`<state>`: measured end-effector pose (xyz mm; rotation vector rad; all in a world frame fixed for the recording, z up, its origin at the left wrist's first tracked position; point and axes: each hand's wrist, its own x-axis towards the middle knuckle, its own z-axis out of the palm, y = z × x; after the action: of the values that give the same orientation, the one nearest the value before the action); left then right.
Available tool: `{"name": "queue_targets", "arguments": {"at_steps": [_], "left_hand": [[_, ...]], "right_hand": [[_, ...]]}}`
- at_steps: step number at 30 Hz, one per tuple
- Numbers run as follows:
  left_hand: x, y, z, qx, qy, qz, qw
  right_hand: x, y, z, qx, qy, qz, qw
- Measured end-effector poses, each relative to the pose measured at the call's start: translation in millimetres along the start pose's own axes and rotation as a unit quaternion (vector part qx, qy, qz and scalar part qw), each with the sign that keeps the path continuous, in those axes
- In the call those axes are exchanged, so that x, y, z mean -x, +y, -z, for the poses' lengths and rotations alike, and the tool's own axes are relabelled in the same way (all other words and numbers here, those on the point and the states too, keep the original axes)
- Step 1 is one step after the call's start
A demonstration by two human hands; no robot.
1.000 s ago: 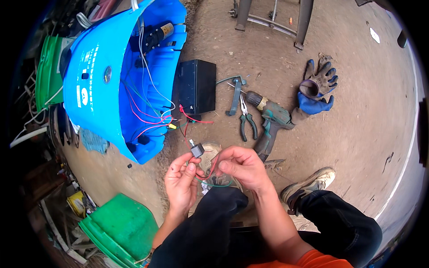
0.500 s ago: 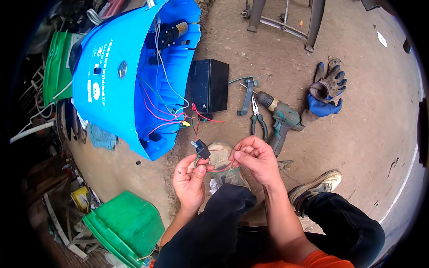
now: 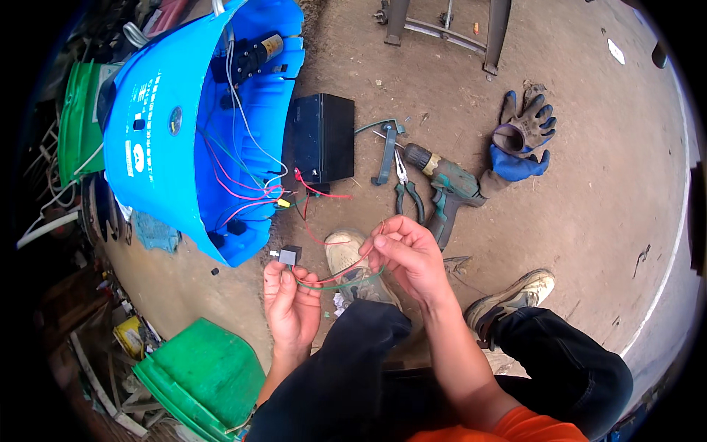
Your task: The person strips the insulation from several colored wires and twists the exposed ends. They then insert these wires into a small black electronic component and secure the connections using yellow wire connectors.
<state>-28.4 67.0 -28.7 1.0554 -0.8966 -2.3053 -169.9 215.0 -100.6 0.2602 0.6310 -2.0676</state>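
Between finger and thumb of my left hand [image 3: 291, 309] I grip a small dark box [image 3: 289, 256] with a pale metal stub on its side. Red, green and dark wires [image 3: 331, 280] run from it to my right hand [image 3: 409, 261], whose thumb and forefinger pinch them. Above, an open blue plastic housing [image 3: 158, 103] holds a cylindrical pump-like part [image 3: 254, 55] and loose wires, some ending near a yellow connector [image 3: 283, 202]. A black box [image 3: 324, 136] with red wire stands beside it. Pliers [image 3: 409, 199], a flat bracket [image 3: 387, 155] and a cordless drill [image 3: 449, 191] lie right of these.
Work gloves [image 3: 523, 140] lie beyond the drill, near a metal stand [image 3: 442, 33]. Green plastic pieces [image 3: 199, 368] lie lower left and upper left [image 3: 81, 118], among clutter. My shoes [image 3: 526, 291] rest on the dirty concrete floor [image 3: 589, 221], either side of my hands.
My hands have moved apart, the left one leftward with the small box, the right one slightly up and rightward, stretching the wires between them. The small box is now tipped on its side.
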Motion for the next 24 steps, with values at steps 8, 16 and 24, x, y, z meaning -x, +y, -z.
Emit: {"name": "queue_targets", "arguments": {"at_steps": [8, 16, 24], "left_hand": [[1.9, -6.9, 11.8, -0.067, 0.076, -0.038, 0.994], [12.9, 1.0, 35.5, -0.321, 0.059, 0.024, 0.945], [1.5, 8.2, 19.6, -0.764, -0.077, -0.091, 0.634]], "right_hand": [[-4.1, 11.3, 3.5, -0.060, 0.071, -0.014, 0.996], [-3.5, 21.9, 6.3, 0.109, 0.104, -0.064, 0.987], [-5.3, 28.1, 14.2, 0.083, 0.084, -0.027, 0.993]]}}
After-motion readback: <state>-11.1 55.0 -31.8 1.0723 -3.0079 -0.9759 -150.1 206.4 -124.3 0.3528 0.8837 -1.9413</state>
